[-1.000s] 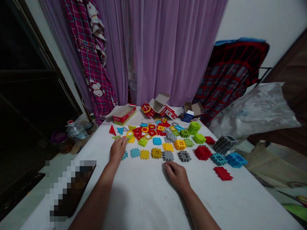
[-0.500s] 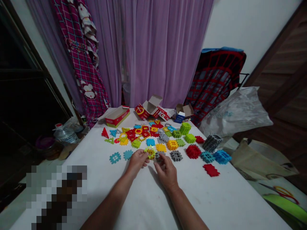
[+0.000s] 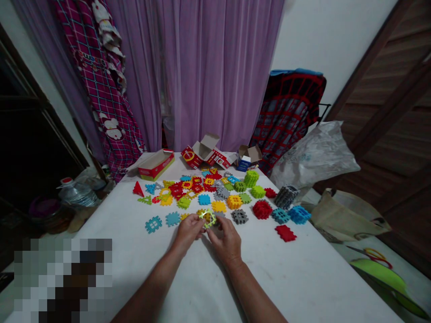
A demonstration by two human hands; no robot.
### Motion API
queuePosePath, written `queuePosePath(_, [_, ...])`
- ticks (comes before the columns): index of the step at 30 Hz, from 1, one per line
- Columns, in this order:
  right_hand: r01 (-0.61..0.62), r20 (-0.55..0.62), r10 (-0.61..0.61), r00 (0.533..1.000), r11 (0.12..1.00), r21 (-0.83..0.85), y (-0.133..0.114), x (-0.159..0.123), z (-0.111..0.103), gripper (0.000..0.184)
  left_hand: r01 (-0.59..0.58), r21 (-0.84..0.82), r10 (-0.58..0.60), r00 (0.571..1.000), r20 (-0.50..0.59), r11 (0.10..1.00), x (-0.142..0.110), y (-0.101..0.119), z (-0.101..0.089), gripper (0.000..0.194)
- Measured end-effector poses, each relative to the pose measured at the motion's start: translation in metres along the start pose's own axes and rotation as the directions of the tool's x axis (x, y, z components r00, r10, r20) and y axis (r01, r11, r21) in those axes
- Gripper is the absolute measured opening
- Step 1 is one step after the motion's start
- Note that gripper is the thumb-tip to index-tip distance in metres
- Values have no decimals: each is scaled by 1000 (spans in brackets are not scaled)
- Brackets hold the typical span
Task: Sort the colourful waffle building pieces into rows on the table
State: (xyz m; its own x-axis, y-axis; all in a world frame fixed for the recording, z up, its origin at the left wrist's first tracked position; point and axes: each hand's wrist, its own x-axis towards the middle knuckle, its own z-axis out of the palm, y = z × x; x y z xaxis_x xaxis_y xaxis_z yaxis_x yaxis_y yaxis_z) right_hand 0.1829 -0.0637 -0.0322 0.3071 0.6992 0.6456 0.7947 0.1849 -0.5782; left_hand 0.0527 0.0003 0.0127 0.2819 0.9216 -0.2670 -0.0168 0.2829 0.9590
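Note:
Both my hands meet near the middle of the white table (image 3: pixel 303 278). My left hand (image 3: pixel 188 229) and my right hand (image 3: pixel 225 240) pinch a small yellow-green interlocking tile (image 3: pixel 207 217) between their fingertips, just above the tabletop. Around and behind it lie several flat plastic tiles in red, yellow, blue, green and grey. Two blue tiles (image 3: pixel 153 224) lie to the left of my left hand. A grey tile (image 3: pixel 239 216) lies just right of my right hand.
Stacked tile blocks stand to the right: red (image 3: pixel 262 209), blue (image 3: pixel 299 214), grey (image 3: pixel 286 196), green (image 3: pixel 251 178). Open cardboard boxes (image 3: pixel 205 152) sit at the far edge before a purple curtain. A plastic bag (image 3: pixel 314 154) rests at the right, bottles at the left.
My left hand came back from the far left tiles to the middle and picked up a yellow-green tile. My right hand lifted off the table and joined it on the tile.

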Motion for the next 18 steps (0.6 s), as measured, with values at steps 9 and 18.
queuePosePath(9, [-31,-14,30,999,998,-56,2,-1,3,38,2,-4,-2,1000,24,1000,1,-3,3,45])
queuePosePath(18, [-39,-27,37,999,998,-56,3,0,1,35,-53,32,52,998,26,998,1,-7,-1,44])
